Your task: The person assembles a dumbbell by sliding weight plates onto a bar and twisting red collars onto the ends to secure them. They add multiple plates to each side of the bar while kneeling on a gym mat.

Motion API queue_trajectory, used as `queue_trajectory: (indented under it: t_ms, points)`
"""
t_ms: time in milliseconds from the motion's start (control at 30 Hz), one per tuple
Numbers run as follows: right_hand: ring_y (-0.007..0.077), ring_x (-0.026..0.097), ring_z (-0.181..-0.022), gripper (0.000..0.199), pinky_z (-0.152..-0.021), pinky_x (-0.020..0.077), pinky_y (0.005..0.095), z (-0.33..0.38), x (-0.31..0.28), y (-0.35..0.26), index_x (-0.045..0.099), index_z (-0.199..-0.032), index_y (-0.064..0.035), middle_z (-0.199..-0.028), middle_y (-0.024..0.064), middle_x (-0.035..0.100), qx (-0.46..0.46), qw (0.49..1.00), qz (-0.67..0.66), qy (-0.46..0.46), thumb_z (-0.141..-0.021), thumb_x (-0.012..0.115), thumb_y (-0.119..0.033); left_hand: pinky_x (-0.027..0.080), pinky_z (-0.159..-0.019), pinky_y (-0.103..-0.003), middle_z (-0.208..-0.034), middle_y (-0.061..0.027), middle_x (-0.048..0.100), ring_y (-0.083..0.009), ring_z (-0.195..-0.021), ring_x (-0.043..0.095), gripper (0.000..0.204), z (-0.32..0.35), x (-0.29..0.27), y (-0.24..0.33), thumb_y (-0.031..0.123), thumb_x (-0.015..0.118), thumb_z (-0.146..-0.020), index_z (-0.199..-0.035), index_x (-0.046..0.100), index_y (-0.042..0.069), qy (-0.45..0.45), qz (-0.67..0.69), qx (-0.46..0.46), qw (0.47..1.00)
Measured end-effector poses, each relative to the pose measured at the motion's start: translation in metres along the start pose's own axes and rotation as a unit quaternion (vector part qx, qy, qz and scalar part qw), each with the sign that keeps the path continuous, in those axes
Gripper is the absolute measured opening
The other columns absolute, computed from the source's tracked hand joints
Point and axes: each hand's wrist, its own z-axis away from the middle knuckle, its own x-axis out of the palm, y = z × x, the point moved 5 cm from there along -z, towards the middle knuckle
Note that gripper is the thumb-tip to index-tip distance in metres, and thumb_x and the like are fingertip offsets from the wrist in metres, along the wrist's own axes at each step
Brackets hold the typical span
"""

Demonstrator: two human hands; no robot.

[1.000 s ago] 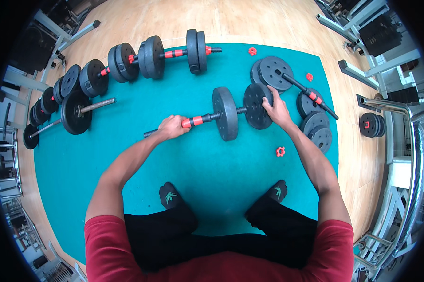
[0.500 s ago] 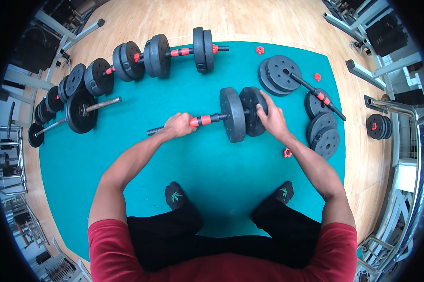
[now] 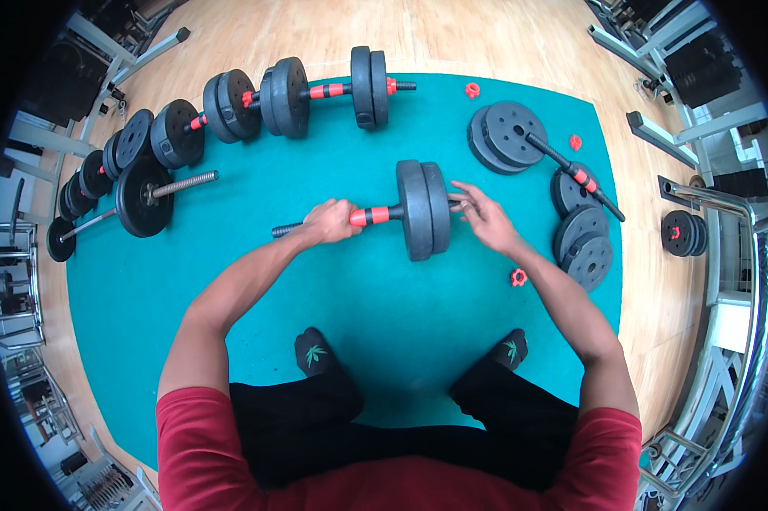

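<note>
My left hand (image 3: 331,221) is closed around the left part of a black dumbbell bar with a red and black grip (image 3: 369,215). The bar's threaded left end (image 3: 286,230) sticks out beyond my fist. Two dark grey weight plates (image 3: 415,211) sit side by side on its right part, touching each other. At the bar's right end, my right hand (image 3: 488,220) has its fingers stretched out and apart, close around the tip, which they partly hide. On the mat below this hand lies a red star-shaped collar nut (image 3: 518,277).
The green mat (image 3: 231,281) holds a row of loaded dumbbells (image 3: 285,98) at far left and a barbell (image 3: 146,196). Loose plates (image 3: 585,243) and another bar (image 3: 584,179) lie at right. Two red nuts (image 3: 472,89) sit farther back. Metal gym frames (image 3: 742,281) stand at both sides.
The outer plate has slid left along the bar against the inner plate. My right hand has gone from that plate's face to the bar's end. My left hand keeps its grip.
</note>
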Motion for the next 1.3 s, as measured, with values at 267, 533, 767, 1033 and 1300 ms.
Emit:
queue_trajectory:
  t_ms: [267,533,767,1033,1300]
  points:
    - [0.0418,0.041,-0.129,0.071,-0.096,0.0466,0.0494,0.094,-0.057,0.114,0.034,-0.145,-0.015,-0.143,0.023,0.035,0.146,0.898,0.416,0.007,-0.085,0.068,-0.032,0.052,-0.078,-0.047,-0.088,-0.0145,0.07,-0.0336,-0.088,0.066,0.029,-0.01,0.005,0.0,0.029,0.07,-0.075,-0.1,0.069,0.014,0.005,-0.008,0.015,1.0]
    - [0.0353,0.057,-0.11,0.066,-0.091,0.0501,0.0453,0.152,-0.028,0.16,0.045,-0.139,-0.0183,-0.124,0.0178,0.053,0.15,0.917,0.37,0.021,-0.081,0.074,-0.024,0.053,-0.081,-0.046,-0.093,-0.0123,0.071,-0.0319,-0.092,0.067,0.029,-0.014,0.008,-0.008,0.029,0.071,-0.076,-0.102,0.07,0.015,-0.009,0.011,-0.001,1.0]
    - [0.0221,0.065,-0.094,0.042,-0.079,0.0539,0.0361,0.064,-0.033,0.078,0.056,-0.122,-0.003,-0.107,0.0125,0.064,0.057,0.983,-0.026,0.172,-0.084,0.071,-0.013,0.052,-0.081,-0.046,-0.092,-0.014,0.071,-0.0334,-0.09,0.067,0.03,-0.015,0.014,-0.015,0.029,0.071,-0.075,-0.102,0.07,0.014,0.012,0.012,0.014,1.0]
    - [0.0221,0.063,-0.096,0.041,-0.081,0.0513,0.0366,0.022,-0.053,0.05,0.06,-0.115,-0.002,-0.104,0.013,0.065,0.027,0.982,0.135,0.132,-0.077,0.074,-0.01,0.053,-0.082,-0.047,-0.093,-0.0137,0.07,-0.0347,-0.092,0.066,0.027,-0.003,0.014,-0.011,0.028,0.071,-0.074,-0.098,0.07,0.014,0.026,0.001,-0.019,0.999]
    - [0.0369,0.058,-0.099,0.051,-0.086,0.0467,0.0447,-0.011,-0.026,0.016,0.053,-0.12,-0.0021,-0.098,0.019,0.059,-0.133,0.947,0.29,0.038,-0.071,0.065,0.004,0.052,-0.082,-0.047,-0.092,-0.0132,0.07,-0.0348,-0.092,0.065,0.026,0.005,0.009,0.003,0.028,0.07,-0.075,-0.098,0.069,0.017,0.007,-0.002,-0.015,1.0]
